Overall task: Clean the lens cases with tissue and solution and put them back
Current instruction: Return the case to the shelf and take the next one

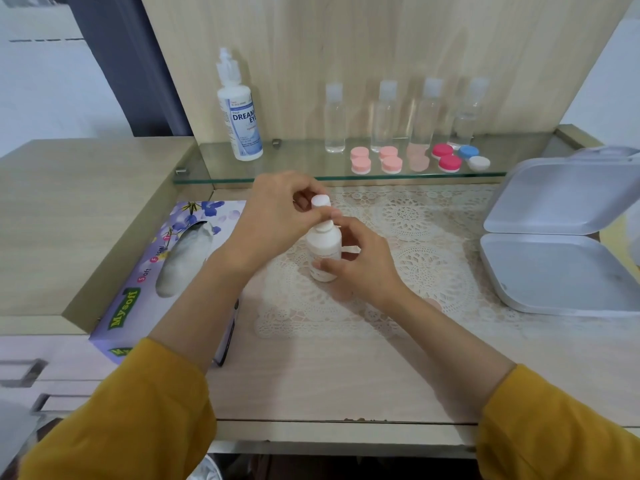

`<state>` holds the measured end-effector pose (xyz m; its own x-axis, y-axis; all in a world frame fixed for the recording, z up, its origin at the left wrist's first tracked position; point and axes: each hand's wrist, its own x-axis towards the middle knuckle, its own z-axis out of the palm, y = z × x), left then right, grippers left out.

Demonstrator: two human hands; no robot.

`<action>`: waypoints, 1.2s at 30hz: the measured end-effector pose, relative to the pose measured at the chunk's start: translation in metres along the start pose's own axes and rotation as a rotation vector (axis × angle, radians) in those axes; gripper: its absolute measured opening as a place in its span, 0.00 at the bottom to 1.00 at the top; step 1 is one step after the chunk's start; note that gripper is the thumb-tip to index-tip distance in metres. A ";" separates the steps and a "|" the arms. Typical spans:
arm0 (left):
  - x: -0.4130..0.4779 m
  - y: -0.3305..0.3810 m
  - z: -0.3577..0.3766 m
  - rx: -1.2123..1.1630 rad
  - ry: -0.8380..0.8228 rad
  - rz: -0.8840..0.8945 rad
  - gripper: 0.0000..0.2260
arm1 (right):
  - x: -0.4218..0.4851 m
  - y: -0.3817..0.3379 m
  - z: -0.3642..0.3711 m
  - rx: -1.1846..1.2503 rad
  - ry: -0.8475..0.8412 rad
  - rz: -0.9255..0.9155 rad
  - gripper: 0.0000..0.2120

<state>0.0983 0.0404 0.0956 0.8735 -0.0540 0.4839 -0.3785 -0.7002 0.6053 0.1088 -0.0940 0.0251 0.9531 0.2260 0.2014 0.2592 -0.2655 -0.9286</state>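
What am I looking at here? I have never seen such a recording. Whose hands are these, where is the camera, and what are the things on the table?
There is no machine here: these are a person's two bare hands. The single picture comes from a camera worn on the person's head, looking forward and down.

The right hand grips a small white bottle upright over a lace mat. The left hand pinches the white cap at its top.

A tissue box lies at the left, and an open white hinged box at the right. Behind them, on a glass shelf, stand a large solution bottle, four clear bottles and a row of round lens cases. Most are pink; one is blue and white.
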 end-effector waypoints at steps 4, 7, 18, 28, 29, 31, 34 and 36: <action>-0.002 0.001 -0.001 -0.013 0.137 -0.012 0.10 | 0.000 0.001 0.001 -0.019 -0.037 0.037 0.23; -0.006 0.005 -0.008 -0.016 0.215 -0.008 0.10 | 0.000 0.001 -0.001 -0.007 -0.025 0.033 0.22; -0.065 -0.018 0.034 -0.072 0.079 -0.382 0.12 | -0.008 -0.003 -0.064 -0.078 0.088 -0.048 0.26; -0.084 -0.034 0.050 0.085 0.127 -0.165 0.17 | -0.035 0.009 -0.104 -0.303 0.111 -0.067 0.24; -0.085 -0.030 0.052 0.121 0.140 -0.092 0.18 | -0.036 0.010 -0.106 -0.327 0.107 -0.078 0.24; -0.086 -0.020 0.059 0.129 0.135 0.028 0.19 | -0.037 0.010 -0.110 -0.387 0.082 -0.110 0.23; -0.085 -0.008 0.072 0.119 -0.052 0.101 0.21 | -0.037 0.012 -0.114 -0.488 0.034 -0.154 0.23; -0.083 -0.006 0.078 0.138 -0.212 0.052 0.24 | -0.037 0.015 -0.116 -0.547 0.008 -0.163 0.24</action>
<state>0.0516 -0.0069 0.0025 0.9040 -0.2302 0.3604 -0.3921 -0.7824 0.4838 0.0960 -0.2153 0.0399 0.8946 0.2983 0.3327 0.4442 -0.6749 -0.5892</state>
